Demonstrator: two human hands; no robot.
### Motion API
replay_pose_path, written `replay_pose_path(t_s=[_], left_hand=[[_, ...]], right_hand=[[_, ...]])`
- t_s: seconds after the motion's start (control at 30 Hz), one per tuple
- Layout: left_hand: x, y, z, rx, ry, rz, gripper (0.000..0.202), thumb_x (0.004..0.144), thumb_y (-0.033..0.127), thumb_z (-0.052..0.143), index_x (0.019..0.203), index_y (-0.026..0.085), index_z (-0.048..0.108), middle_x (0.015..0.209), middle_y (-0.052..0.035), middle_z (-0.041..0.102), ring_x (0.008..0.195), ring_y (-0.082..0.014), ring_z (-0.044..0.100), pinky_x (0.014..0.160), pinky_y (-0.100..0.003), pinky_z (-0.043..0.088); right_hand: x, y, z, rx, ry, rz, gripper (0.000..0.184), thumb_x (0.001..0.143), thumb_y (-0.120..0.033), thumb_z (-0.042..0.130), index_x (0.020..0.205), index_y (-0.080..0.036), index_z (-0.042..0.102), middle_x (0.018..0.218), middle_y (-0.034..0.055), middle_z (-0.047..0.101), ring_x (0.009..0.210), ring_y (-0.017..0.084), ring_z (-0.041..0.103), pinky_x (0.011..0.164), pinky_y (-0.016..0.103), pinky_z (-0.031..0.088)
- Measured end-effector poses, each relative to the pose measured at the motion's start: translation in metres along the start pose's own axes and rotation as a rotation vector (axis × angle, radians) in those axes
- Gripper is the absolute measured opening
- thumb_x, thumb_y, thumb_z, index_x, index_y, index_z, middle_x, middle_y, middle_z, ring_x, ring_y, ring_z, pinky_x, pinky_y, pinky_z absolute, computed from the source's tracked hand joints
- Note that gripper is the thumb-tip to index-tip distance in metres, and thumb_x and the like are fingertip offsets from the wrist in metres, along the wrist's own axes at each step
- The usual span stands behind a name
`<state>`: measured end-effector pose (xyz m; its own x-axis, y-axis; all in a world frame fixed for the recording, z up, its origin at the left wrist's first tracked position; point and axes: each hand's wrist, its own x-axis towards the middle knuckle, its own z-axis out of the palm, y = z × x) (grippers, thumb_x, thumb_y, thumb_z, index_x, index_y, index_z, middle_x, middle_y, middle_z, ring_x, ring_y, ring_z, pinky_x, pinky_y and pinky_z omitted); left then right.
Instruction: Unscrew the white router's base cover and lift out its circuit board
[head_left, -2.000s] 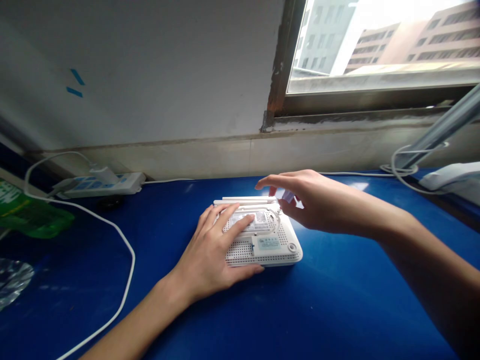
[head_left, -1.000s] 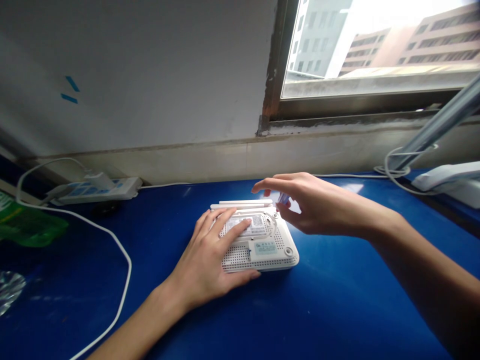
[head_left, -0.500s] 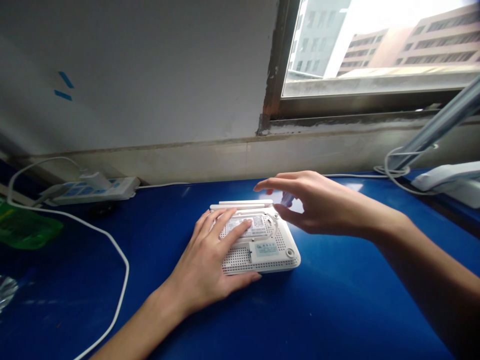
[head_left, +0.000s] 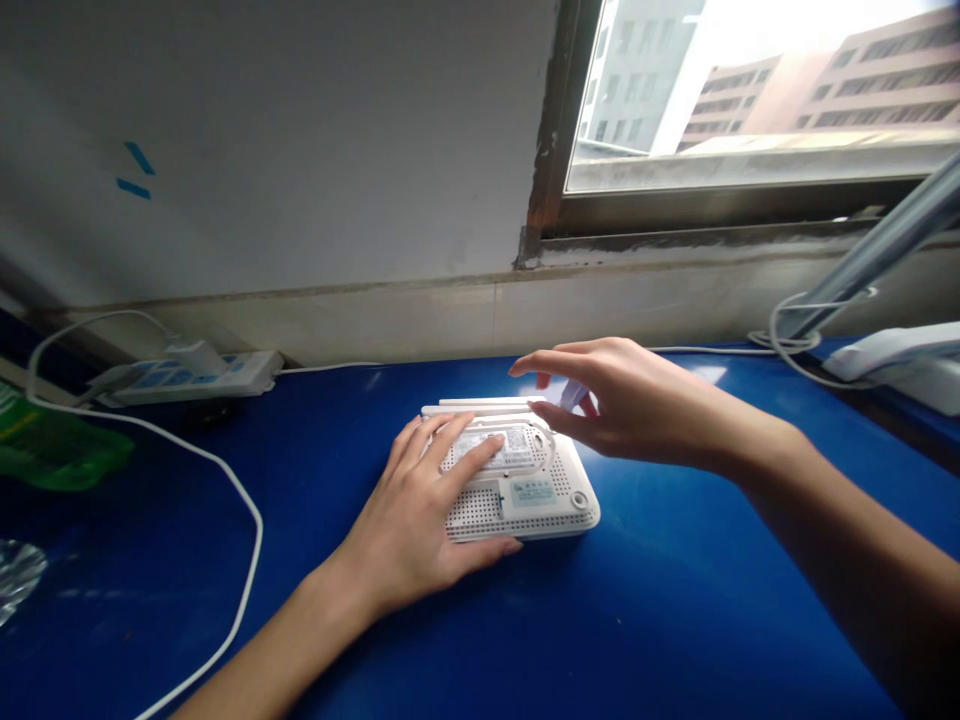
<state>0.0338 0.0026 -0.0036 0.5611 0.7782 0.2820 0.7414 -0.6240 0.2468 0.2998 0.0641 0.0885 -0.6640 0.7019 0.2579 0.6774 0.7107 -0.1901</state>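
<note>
1. logging the head view from my remote seat, risks first: the small pale item [head_left: 574, 395] sits at the fingers of the right hand [head_left: 622, 405], and i judge that a loose pinch could let it fall.
2. second risk: the white wi-fi router [head_left: 472, 520] could skid across the glossy blue desk [head_left: 675, 600] if sideways pressure lands on it.
3. router: lying flat near the middle of the desk, perforated face up, with a pale label [head_left: 527, 496] near the front edge and white antennas [head_left: 480, 408] folded along the far edge.
4. left hand [head_left: 409, 520]: palm down, fingers spread, resting on the router and gripping nothing.
5. right hand: partly open above the router's far corner, thumb and fingers curved around the item; i cannot tell how firm the hold is.
6. nearby: a power strip [head_left: 187, 368] and a white cable [head_left: 247, 540] to the left, a green bag [head_left: 52, 450] at the left edge.
</note>
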Motion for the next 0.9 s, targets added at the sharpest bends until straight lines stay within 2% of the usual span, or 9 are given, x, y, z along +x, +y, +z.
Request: replay_pose_path(t_s=[0.07, 0.13, 0.23, 0.3, 0.5, 0.57, 0.67, 0.73, 0.9], left_hand=[[0.0004, -0.0003, -0.0005, 0.002, -0.005, -0.002, 0.084, 0.087, 0.067, 0.076, 0.158, 0.029, 0.052, 0.167, -0.0163, 0.043, 0.154, -0.0423, 0.036, 0.125, -0.069, 0.028], [0.0007, -0.0007, -0.0008, 0.001, -0.008, -0.005, 0.084, 0.087, 0.068, 0.075, 0.158, 0.029, 0.052, 0.167, -0.0163, 0.042, 0.154, -0.0425, 0.036, 0.125, -0.069, 0.028], [0.0007, -0.001, -0.0009, 0.004, -0.008, -0.009, 0.084, 0.087, 0.069, 0.075, 0.158, 0.03, 0.051, 0.168, -0.0158, 0.042, 0.154, -0.0428, 0.036, 0.125, -0.07, 0.028], [0.0007, -0.001, -0.0008, 0.006, -0.011, -0.007, 0.084, 0.087, 0.069, 0.075, 0.158, 0.03, 0.052, 0.168, -0.0155, 0.042, 0.153, -0.0431, 0.036, 0.125, -0.07, 0.028], [0.0015, -0.0007, -0.0011, 0.003, -0.02, -0.009, 0.085, 0.086, 0.069, 0.076, 0.158, 0.03, 0.052, 0.167, -0.0157, 0.043, 0.152, -0.0436, 0.037, 0.124, -0.07, 0.03], [0.0014, -0.0009, -0.0011, 0.004, -0.019, -0.008, 0.084, 0.087, 0.069, 0.075, 0.158, 0.03, 0.052, 0.167, -0.0154, 0.043, 0.152, -0.0433, 0.038, 0.124, -0.07, 0.03], [0.0011, -0.0012, -0.0008, 0.006, -0.014, -0.008, 0.084, 0.087, 0.069, 0.075, 0.158, 0.031, 0.052, 0.168, -0.0148, 0.043, 0.153, -0.0432, 0.037, 0.124, -0.07, 0.03], [0.0011, -0.0011, -0.0008, 0.005, -0.01, -0.008, 0.084, 0.087, 0.07, 0.075, 0.158, 0.031, 0.051, 0.168, -0.0146, 0.043, 0.152, -0.0432, 0.038, 0.124, -0.07, 0.03], [0.0009, -0.0004, -0.0012, -0.002, -0.012, -0.018, 0.084, 0.086, 0.07, 0.075, 0.158, 0.032, 0.052, 0.167, -0.014, 0.044, 0.152, -0.0436, 0.038, 0.124, -0.07, 0.03]], right_hand=[[0.0021, 0.0016, 0.0018, 0.014, 0.006, 0.026, 0.024, 0.103, -0.038, 0.064, 0.12, -0.025, 0.075, 0.098, 0.0034, 0.082, 0.073, 0.017, 0.073, 0.063, 0.026, 0.048], [0.0028, 0.004, 0.0034, 0.03, 0.022, 0.005, 0.022, 0.104, -0.03, 0.062, 0.121, -0.024, 0.075, 0.101, 0.0044, 0.082, 0.081, 0.018, 0.075, 0.068, 0.026, 0.049], [0.0011, 0.0047, 0.0029, 0.032, 0.028, -0.043, 0.049, 0.095, -0.013, 0.064, 0.142, -0.026, 0.064, 0.117, 0.0053, 0.079, 0.087, 0.018, 0.074, 0.073, 0.027, 0.05], [-0.0001, 0.0028, 0.0013, 0.032, 0.012, -0.049, 0.062, 0.089, -0.012, 0.067, 0.148, -0.027, 0.058, 0.122, 0.0053, 0.077, 0.079, 0.016, 0.071, 0.071, 0.027, 0.05], [0.0026, 0.0012, 0.002, 0.024, 0.007, 0.041, 0.027, 0.104, -0.038, 0.062, 0.124, -0.025, 0.075, 0.099, 0.0055, 0.081, 0.075, 0.018, 0.072, 0.065, 0.028, 0.048], [0.0027, 0.0025, 0.0025, 0.042, 0.015, 0.024, 0.028, 0.103, -0.027, 0.06, 0.127, -0.025, 0.073, 0.104, 0.0061, 0.082, 0.083, 0.019, 0.074, 0.069, 0.027, 0.049], [0.0011, 0.0019, 0.001, 0.042, 0.026, -0.019, 0.055, 0.092, -0.012, 0.063, 0.144, -0.028, 0.062, 0.118, 0.0054, 0.079, 0.086, 0.018, 0.073, 0.072, 0.028, 0.05], [0.0003, 0.0002, -0.0001, 0.026, 0.016, -0.024, 0.058, 0.09, -0.016, 0.066, 0.147, -0.028, 0.059, 0.119, 0.005, 0.079, 0.08, 0.017, 0.071, 0.071, 0.028, 0.05], [0.0017, 0.0005, 0.0031, 0.039, 0.018, 0.04, 0.033, 0.104, -0.037, 0.062, 0.134, -0.026, 0.069, 0.106, 0.0053, 0.081, 0.083, 0.019, 0.074, 0.067, 0.028, 0.048]])
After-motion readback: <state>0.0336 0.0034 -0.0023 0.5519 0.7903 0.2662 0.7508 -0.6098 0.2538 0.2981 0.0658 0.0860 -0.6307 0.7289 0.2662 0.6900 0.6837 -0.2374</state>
